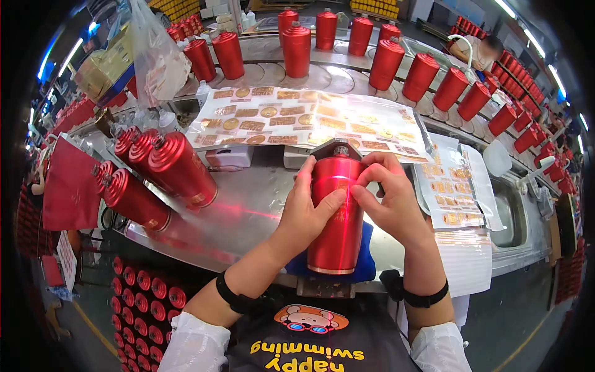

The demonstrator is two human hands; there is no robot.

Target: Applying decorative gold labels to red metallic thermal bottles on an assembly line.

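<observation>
A shiny red metal bottle (334, 239) with a grey cap stands tilted before me, over a blue cloth (367, 251). My left hand (305, 208) is closed round its left side, the thumb pressed on its front. At its right side my right hand (387, 192) makes a pinch, thumb and forefinger against the bottle by a gold mark. Whatever lies in that pinch is too small to make out. Red laser light falls across the bottle and the steel bench (248, 186). Just beyond are sheets of gold stickers (254, 124).
Several red bottles (183, 170) stand at the left of the bench. More bottles (297, 53) ride on a curved conveyor behind. At right are smaller sticker sheets (455, 186) and a sink (511, 214). Crated bottles (142, 304) stand below left. A person (477, 49) sits far right.
</observation>
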